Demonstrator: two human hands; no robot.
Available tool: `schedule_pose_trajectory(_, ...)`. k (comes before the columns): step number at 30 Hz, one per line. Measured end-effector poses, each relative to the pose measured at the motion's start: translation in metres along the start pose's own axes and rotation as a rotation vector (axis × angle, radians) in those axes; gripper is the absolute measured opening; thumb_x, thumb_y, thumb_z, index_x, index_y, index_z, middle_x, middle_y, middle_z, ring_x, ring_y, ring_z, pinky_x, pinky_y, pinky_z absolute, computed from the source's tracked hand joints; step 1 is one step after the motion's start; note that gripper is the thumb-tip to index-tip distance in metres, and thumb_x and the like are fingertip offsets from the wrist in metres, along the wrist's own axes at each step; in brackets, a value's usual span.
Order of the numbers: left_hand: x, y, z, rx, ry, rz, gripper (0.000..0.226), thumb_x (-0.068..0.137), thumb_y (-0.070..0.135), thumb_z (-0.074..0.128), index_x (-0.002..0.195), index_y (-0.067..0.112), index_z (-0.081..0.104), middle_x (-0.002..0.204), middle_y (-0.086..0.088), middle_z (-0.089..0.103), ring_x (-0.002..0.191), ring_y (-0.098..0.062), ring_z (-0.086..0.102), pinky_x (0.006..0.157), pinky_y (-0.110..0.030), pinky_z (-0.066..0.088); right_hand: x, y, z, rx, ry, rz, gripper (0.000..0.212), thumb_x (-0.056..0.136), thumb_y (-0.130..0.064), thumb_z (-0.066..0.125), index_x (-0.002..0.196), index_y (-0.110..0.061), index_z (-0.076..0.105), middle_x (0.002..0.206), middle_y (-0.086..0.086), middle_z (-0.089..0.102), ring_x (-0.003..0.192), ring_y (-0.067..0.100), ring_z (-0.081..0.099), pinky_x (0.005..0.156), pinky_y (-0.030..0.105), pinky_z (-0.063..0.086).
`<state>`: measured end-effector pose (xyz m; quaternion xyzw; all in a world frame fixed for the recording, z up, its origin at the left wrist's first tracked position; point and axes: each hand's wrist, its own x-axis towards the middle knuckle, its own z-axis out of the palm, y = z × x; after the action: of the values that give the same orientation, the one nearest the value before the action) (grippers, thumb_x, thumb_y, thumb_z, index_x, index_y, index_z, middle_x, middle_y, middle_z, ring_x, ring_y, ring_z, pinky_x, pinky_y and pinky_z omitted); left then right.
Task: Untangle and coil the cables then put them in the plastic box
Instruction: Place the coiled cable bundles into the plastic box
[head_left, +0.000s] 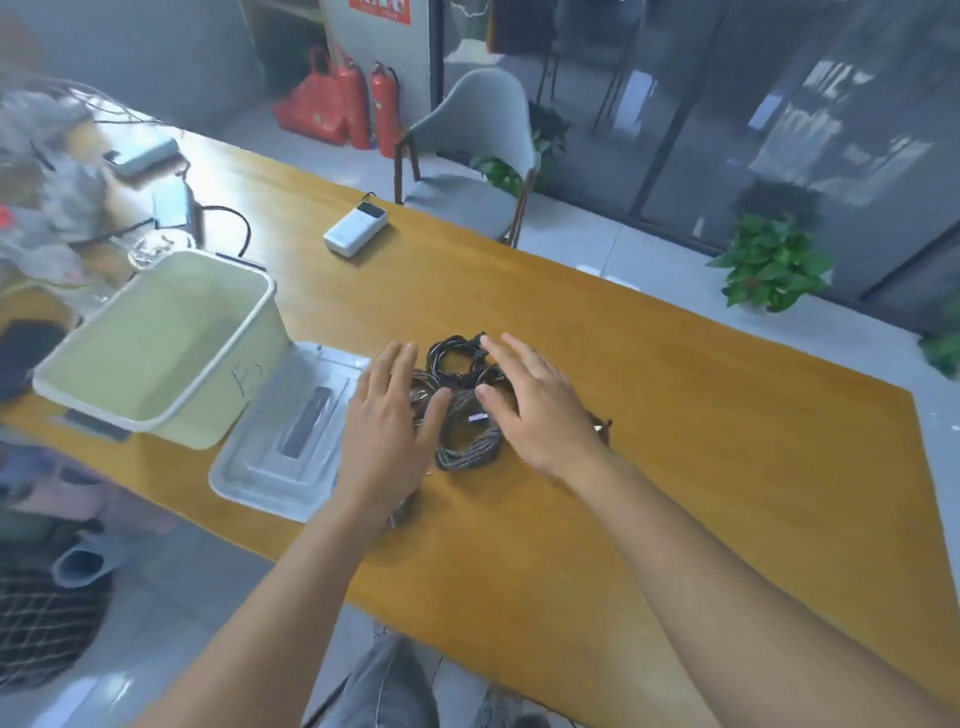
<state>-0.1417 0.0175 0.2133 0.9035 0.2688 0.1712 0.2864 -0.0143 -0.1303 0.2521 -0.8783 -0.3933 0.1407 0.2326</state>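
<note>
— Where are the cables (462, 410)?
— On the table (675, 415), right between your hands. Your left hand (389, 421) and right hand (535, 410) are both spread flat, holding nothing. The box (156, 338) sits left.

A long wooden table (675, 415), a grey chair (478, 156), 2 red fire extinguishers (387, 111), glass partitions (727, 104).

An office: a long wooden counter (675, 415) with a grey chair (478, 156), glass partition walls (727, 104), red fire extinguishers (384, 109) and potted plants (769, 265).
</note>
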Motion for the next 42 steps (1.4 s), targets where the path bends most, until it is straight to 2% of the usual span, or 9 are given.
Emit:
schedule_pose_trajectory(7, 0.01, -0.089, -0.07, -0.006, 0.145, -0.199, 0.065, 0.105, 0.043, 0.055, 0.16, 0.012, 0.036, 0.165, -0.009, 0.036, 0.152, -0.025, 0.029, 0.124, -0.041, 0.022, 0.086, -0.081, 0.041, 0.009, -0.124, -0.103, 0.06, 0.109, -0.053, 0.04, 0.164, -0.039, 0.021, 0.172, -0.007, 0.019, 0.157, 0.022, 0.02, 0.127, 0.05, 0.022)
schedule_pose_trajectory(10, 0.012, -0.137, -0.1, 0.036, 0.183, -0.312, 0.066, 0.105, 0.046, 0.051, 0.16, 0.012, 0.036, 0.164, -0.011, 0.037, 0.151, -0.029, 0.03, 0.124, -0.046, 0.025, 0.127, -0.117, 0.072, 0.018, -0.176, -0.155, 0.06, 0.108, -0.051, 0.042, 0.163, -0.036, 0.024, 0.171, -0.005, 0.021, 0.155, 0.021, 0.024, 0.124, 0.046, 0.025)
schedule_pose_trajectory(18, 0.003, -0.251, -0.143, 0.103, 0.277, -0.55, 0.063, 0.103, 0.036, 0.061, 0.155, 0.008, 0.041, 0.163, -0.014, 0.037, 0.152, -0.029, 0.027, 0.125, -0.044, 0.021, 0.237, -0.175, 0.152, 0.066, -0.211, -0.19, 0.056, 0.108, -0.041, 0.05, 0.161, -0.03, 0.035, 0.169, -0.001, 0.026, 0.153, 0.024, 0.03, 0.122, 0.05, 0.031)
schedule_pose_trajectory(27, 0.007, -0.288, -0.141, -0.039, 0.306, -0.693, 0.07, 0.102, 0.037, 0.062, 0.161, 0.015, 0.031, 0.169, -0.006, 0.024, 0.156, -0.021, 0.019, 0.123, -0.033, 0.017, 0.304, -0.196, 0.2, 0.068, -0.195, -0.146, 0.055, 0.105, -0.028, 0.056, 0.158, -0.031, 0.042, 0.17, 0.0, 0.024, 0.151, 0.022, 0.033, 0.119, 0.041, 0.036)
schedule_pose_trajectory(29, 0.011, -0.288, -0.139, -0.088, 0.334, -0.698, 0.07, 0.101, 0.032, 0.063, 0.161, 0.016, 0.03, 0.169, -0.004, 0.024, 0.156, -0.018, 0.02, 0.126, -0.037, 0.024, 0.31, -0.196, 0.203, 0.073, -0.183, -0.143, 0.056, 0.103, -0.021, 0.057, 0.156, -0.03, 0.045, 0.167, 0.0, 0.027, 0.139, 0.021, 0.046, 0.114, 0.038, 0.04)
schedule_pose_trajectory(31, 0.013, -0.29, -0.138, -0.124, 0.376, -0.699, 0.07, 0.099, 0.026, 0.066, 0.16, 0.017, 0.032, 0.167, -0.004, 0.029, 0.156, -0.018, 0.024, 0.121, -0.049, 0.037, 0.314, -0.197, 0.204, 0.104, -0.171, -0.139, 0.058, 0.098, -0.013, 0.058, 0.154, -0.028, 0.048, 0.163, 0.0, 0.032, 0.105, 0.02, 0.056, 0.106, 0.037, 0.047)
schedule_pose_trajectory(35, 0.021, -0.29, -0.141, -0.166, 0.436, -0.676, 0.072, 0.095, 0.02, 0.068, 0.159, 0.02, 0.034, 0.165, -0.001, 0.034, 0.154, -0.018, 0.029, 0.111, -0.055, 0.047, 0.313, -0.196, 0.198, 0.151, -0.116, -0.123, 0.063, 0.092, -0.008, 0.059, 0.151, -0.027, 0.051, 0.156, -0.001, 0.038, 0.062, 0.011, 0.05, 0.088, 0.031, 0.051)
schedule_pose_trajectory(38, 0.032, -0.28, -0.148, -0.194, 0.465, -0.618, 0.073, 0.094, 0.016, 0.069, 0.158, 0.021, 0.036, 0.167, -0.001, 0.032, 0.156, -0.015, 0.026, 0.11, -0.055, 0.047, 0.304, -0.189, 0.182, 0.207, -0.033, -0.115, 0.061, 0.091, -0.008, 0.06, 0.148, -0.028, 0.054, 0.154, -0.003, 0.04, 0.053, 0.006, 0.051, 0.083, 0.028, 0.05)
schedule_pose_trajectory(42, 0.059, -0.258, -0.152, -0.219, 0.434, -0.522, 0.075, 0.093, 0.015, 0.069, 0.159, 0.025, 0.035, 0.169, 0.002, 0.028, 0.155, -0.015, 0.028, 0.11, -0.056, 0.046, 0.288, -0.167, 0.14, 0.231, 0.082, -0.082, 0.059, 0.092, -0.009, 0.063, 0.147, -0.028, 0.055, 0.152, -0.002, 0.041, 0.062, 0.001, 0.056, 0.079, 0.022, 0.046)
